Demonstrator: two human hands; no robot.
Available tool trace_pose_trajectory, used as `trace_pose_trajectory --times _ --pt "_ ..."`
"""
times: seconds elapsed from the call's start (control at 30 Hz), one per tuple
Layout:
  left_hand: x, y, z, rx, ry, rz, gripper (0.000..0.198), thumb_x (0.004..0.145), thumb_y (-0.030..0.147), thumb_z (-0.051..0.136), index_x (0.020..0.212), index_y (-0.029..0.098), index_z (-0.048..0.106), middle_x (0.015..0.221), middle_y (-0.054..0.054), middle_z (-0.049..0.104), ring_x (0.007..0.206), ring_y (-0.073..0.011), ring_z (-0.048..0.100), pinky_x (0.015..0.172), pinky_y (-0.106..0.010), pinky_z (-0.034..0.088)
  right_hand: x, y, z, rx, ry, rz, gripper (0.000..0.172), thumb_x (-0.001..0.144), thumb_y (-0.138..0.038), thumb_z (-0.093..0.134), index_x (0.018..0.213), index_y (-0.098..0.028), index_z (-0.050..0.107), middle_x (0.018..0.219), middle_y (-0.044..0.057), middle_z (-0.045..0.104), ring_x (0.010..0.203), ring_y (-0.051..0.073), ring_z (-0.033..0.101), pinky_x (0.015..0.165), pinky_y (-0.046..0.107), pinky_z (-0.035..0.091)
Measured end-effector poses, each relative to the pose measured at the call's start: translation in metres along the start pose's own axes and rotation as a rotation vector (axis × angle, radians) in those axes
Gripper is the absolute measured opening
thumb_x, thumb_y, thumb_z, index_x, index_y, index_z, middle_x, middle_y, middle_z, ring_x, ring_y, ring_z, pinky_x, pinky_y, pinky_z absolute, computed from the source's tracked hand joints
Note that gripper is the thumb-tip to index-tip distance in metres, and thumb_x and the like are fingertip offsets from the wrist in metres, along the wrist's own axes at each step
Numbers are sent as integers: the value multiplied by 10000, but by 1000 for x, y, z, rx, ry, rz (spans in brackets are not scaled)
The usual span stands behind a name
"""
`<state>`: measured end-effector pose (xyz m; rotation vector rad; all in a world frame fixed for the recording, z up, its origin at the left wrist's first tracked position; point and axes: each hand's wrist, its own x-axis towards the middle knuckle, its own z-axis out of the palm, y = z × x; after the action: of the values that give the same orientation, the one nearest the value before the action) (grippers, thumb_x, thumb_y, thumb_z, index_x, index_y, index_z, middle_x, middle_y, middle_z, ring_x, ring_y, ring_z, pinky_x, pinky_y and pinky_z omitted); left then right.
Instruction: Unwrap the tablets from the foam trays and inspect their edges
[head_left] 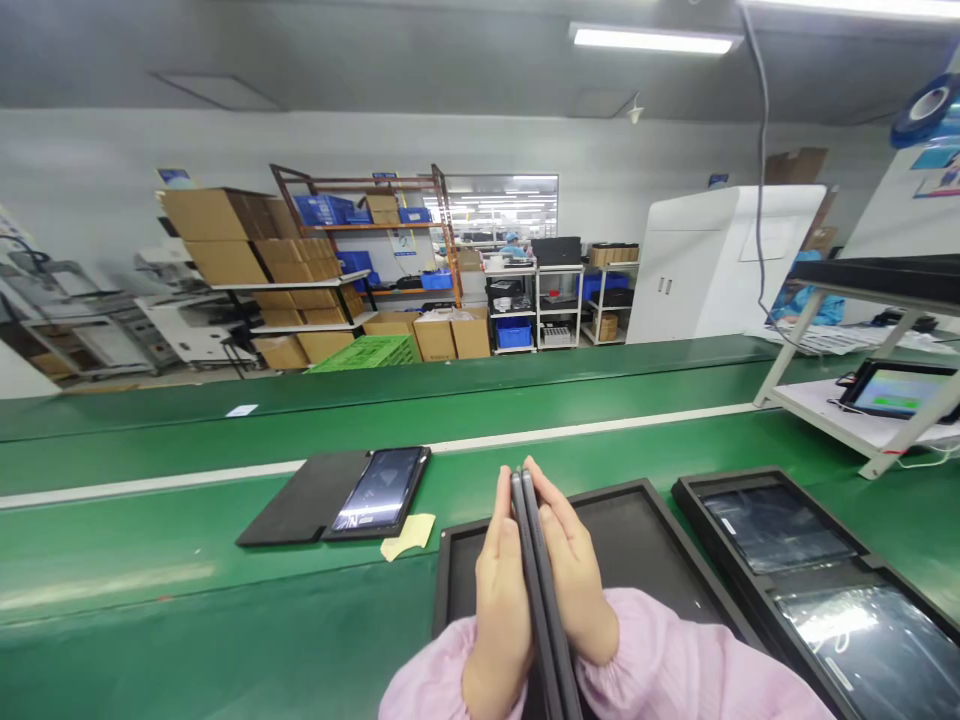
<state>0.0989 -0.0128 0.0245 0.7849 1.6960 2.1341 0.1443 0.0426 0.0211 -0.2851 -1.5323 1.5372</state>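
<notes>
Between my palms stand two thin dark slabs (534, 580) that look like tablets, seen edge-on and pressed side by side. My left hand (499, 600) lies along the outer face of one, and my right hand (576, 585) presses on the other from the right. Their lower ends run out of the picture. Underneath is a shallow black tray (626, 530) on the green belt. To the left lies a tablet (380, 488) in an opened black cover (304, 498), with a yellow paper piece (409, 536) beside it.
At right, a black foam tray (686, 490) holds two film-covered screens (776, 525). Beyond it, a white stand (832, 415) carries a lit display (900, 388). A grey cable (761, 160) hangs down behind. A co-worker in blue (817, 305) sits partly hidden at far right.
</notes>
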Motion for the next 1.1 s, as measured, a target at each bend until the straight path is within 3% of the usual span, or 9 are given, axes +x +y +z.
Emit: trace_pose_trajectory --times 0.27,0.6,0.73,0.93,1.03,1.1 --pt "-24 1 -4 -57 -43 72 434 933 476 382 1340 341 451 1417 85 424 1301 -69 368 1020 -83 305 -21 -15 -5 23 -4 -25 332 948 -387 427 1264 -373 530 1366 -44 473 1271 132 425 1088 276 358" --pt "-27 10 -4 32 -29 88 507 934 484 357 1368 234 437 1428 -11 417 1323 -153 353 1075 -200 317 -24 -19 -3 -3 4 -7 371 941 -379 428 1277 -268 540 1370 8 470 1279 168 422 1097 330 353" --pt "-17 11 5 -3 24 -51 459 949 371 368 1357 179 451 1390 -36 469 1300 -165 393 1083 -239 322 -13 -9 -4 29 53 103 392 905 -365 461 1255 -220 562 1340 23 510 1258 185 450 1108 352 334" --pt "-7 -8 14 -137 45 -307 419 950 294 384 1339 156 460 1385 -40 477 1266 -145 441 1058 -217 350 -8 16 -9 26 137 331 416 870 -321 452 1248 -181 553 1313 45 537 1205 180 501 1095 350 350" --pt "-8 -20 14 -141 35 -358 440 953 309 383 1347 123 441 1394 -70 465 1265 -148 444 1049 -214 358 -14 33 -15 -12 176 381 432 869 -314 443 1261 -162 540 1306 67 540 1201 186 505 1090 359 355" --pt "-10 -32 14 -125 39 -389 464 949 317 391 1358 99 418 1409 -97 442 1278 -158 429 1059 -224 348 -21 44 -23 -87 182 334 423 863 -272 441 1263 -180 542 1319 67 529 1208 191 501 1090 383 353"
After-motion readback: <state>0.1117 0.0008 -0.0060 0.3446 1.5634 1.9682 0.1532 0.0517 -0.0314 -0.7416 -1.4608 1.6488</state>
